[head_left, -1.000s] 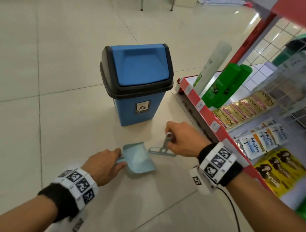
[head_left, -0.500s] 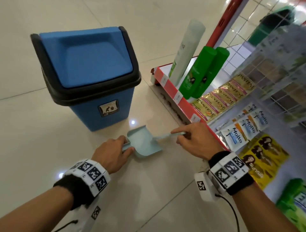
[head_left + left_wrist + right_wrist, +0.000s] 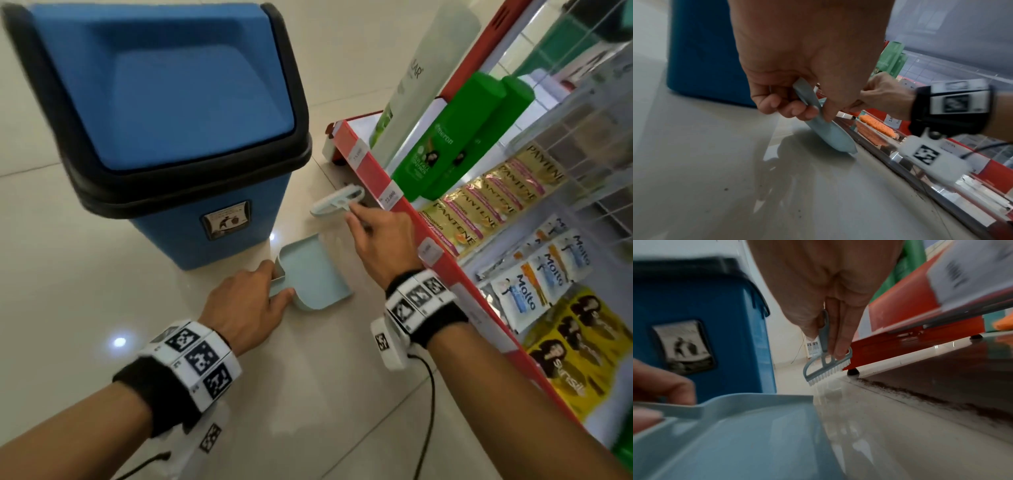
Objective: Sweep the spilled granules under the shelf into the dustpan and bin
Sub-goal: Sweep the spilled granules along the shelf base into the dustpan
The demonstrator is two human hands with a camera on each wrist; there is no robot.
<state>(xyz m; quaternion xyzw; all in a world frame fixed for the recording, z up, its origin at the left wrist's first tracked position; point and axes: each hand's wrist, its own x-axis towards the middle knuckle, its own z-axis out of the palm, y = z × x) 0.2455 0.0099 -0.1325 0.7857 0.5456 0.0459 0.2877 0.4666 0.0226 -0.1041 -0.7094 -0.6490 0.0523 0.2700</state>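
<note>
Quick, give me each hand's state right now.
Left hand: closed, gripping the handle of the dustpan on the floor.
Right hand: closed, pinching the handle of the small brush near the shelf base.

We are in a shop: a red-edged shelf (image 3: 373, 164) carries price tags (image 3: 390, 198), green shampoo bottles (image 3: 442, 137), rows of Pantene sachets (image 3: 486, 205), Molto pouches (image 3: 534, 281), above a glossy tiled floor (image 3: 85, 274).
</note>
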